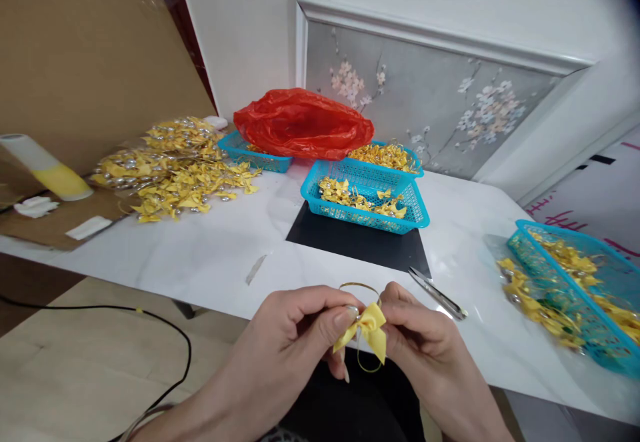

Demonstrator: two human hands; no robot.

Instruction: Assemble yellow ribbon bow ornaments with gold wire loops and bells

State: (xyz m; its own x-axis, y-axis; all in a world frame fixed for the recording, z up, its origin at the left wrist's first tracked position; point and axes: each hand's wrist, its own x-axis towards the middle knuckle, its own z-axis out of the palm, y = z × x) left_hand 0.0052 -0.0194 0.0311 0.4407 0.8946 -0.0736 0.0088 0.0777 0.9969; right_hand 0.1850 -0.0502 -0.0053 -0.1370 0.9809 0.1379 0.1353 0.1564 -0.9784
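Both hands, left (295, 329) and right (417, 329), pinch 1 yellow bow (369, 327) by its knot, just off the surface (225, 255) edge. It looks light, soft and crushable; the gold wire (361, 287) looks springy. Scissors (437, 294) lie near.

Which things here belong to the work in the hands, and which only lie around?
In the work:
left hand
right hand
yellow bow, held by both
gold cord looped at the bow

Lying around:
scissors
middle basket
red bag
bow pile
black sheet
right basket
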